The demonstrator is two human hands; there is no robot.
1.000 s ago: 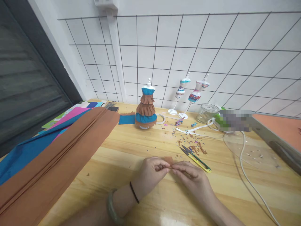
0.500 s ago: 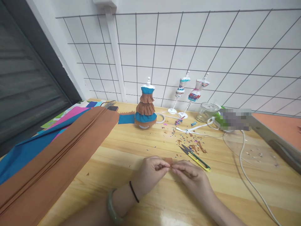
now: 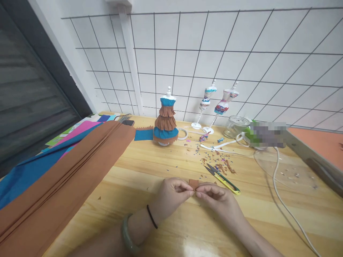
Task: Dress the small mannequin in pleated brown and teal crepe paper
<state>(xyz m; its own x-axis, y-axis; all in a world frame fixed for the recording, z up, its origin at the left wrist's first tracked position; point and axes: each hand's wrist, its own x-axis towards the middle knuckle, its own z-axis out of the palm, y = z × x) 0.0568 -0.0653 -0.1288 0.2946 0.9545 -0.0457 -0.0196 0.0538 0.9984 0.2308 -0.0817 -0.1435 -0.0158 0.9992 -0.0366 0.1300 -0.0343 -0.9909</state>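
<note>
A small piece of brown crepe paper (image 3: 193, 183) is pinched between my two hands, low in the middle of the view. My left hand (image 3: 175, 192) grips its near left edge with thumb and fingertips. From the other side my right hand (image 3: 218, 198) pinches the near right edge, fingertips almost touching the left ones. Just beyond the right hand lie thread snips (image 3: 223, 180) with yellow and green handles. A small dress-form mannequin (image 3: 166, 119) stands farther back, wearing tiers of brown and blue crepe paper.
Long brown crepe paper (image 3: 80, 171) covers the left side over blue and pink sheets. Two white mannequins (image 3: 222, 103), a glass jar (image 3: 237, 127) and a tape roll (image 3: 182, 134) stand at the back. Paper scraps (image 3: 222, 166) are scattered midway; a white cable (image 3: 277, 200) runs down the right.
The brown piece shows more of its face above my fingertips and has shifted slightly right. Both hands keep their pinch in nearly the same place.
</note>
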